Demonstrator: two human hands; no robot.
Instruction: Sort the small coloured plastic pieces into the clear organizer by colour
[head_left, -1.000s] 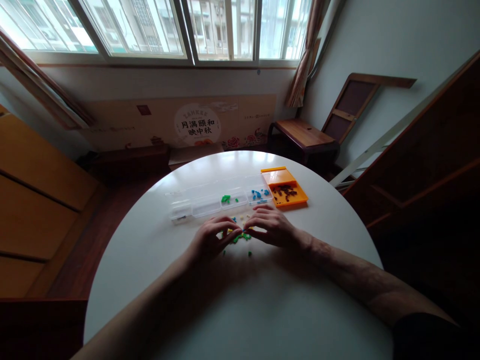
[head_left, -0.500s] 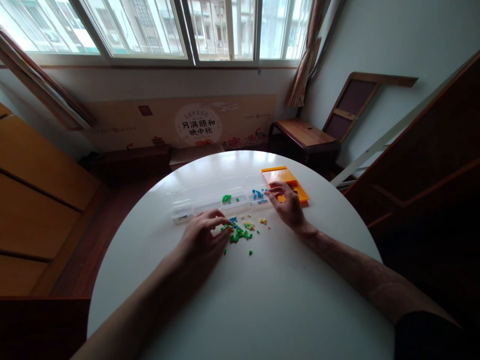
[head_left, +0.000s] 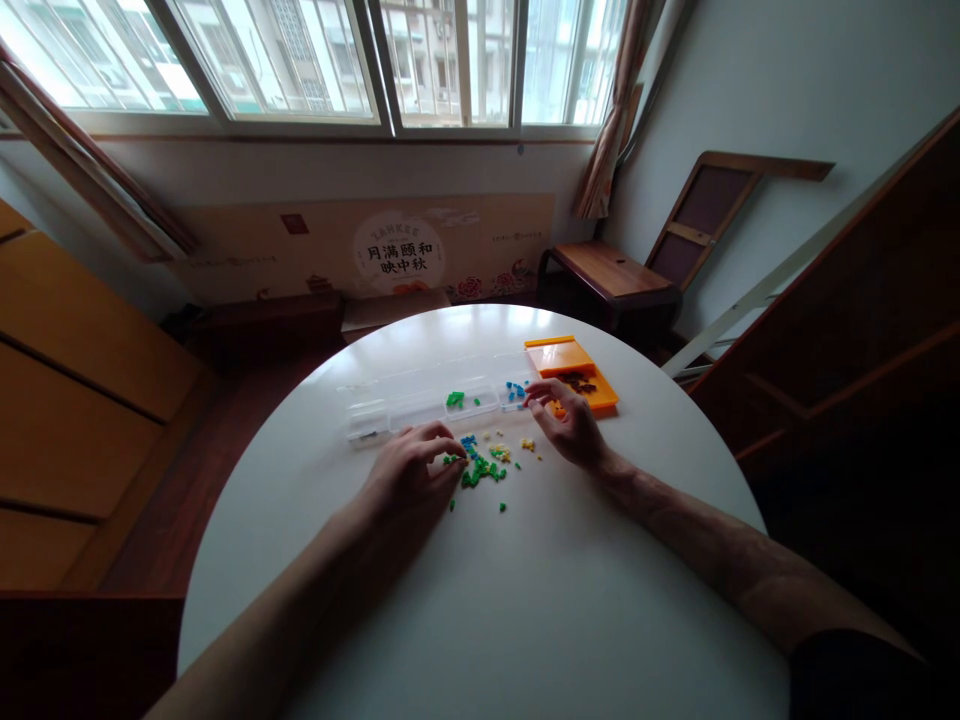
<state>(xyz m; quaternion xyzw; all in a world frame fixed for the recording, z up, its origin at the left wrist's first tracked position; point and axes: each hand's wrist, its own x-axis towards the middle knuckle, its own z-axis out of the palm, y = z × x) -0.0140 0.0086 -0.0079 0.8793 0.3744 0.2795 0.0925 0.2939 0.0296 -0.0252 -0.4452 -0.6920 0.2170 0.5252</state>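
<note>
My left hand (head_left: 416, 465) rests at the left edge of a loose pile of small green bricks (head_left: 480, 472). Its thumb and index finger are closed together at the pile; anything between them is too small to make out. A few blue bricks (head_left: 469, 443) lie just beyond those fingertips, and yellow bricks (head_left: 500, 453) are scattered to the right. Over the near right end of the clear plastic box (head_left: 409, 408), my right hand (head_left: 570, 425) hovers with curved, slightly parted fingers, apparently holding nothing. Beside its fingertips, blue bricks (head_left: 515, 390) sit in a compartment. Green pieces (head_left: 455, 399) lie in the neighbouring compartment.
Behind my right hand lies an orange tray (head_left: 562, 355) holding dark brown pieces (head_left: 579, 383). Everything stands on a round white table (head_left: 480, 620). Beyond it are a wooden chair (head_left: 611, 270) and a printed cardboard panel (head_left: 322, 245) under the window.
My right hand has drawn back a little, down and left from the orange tray, uncovering the brown pieces. My left hand stays at the pile, its fingers shifting slightly.
</note>
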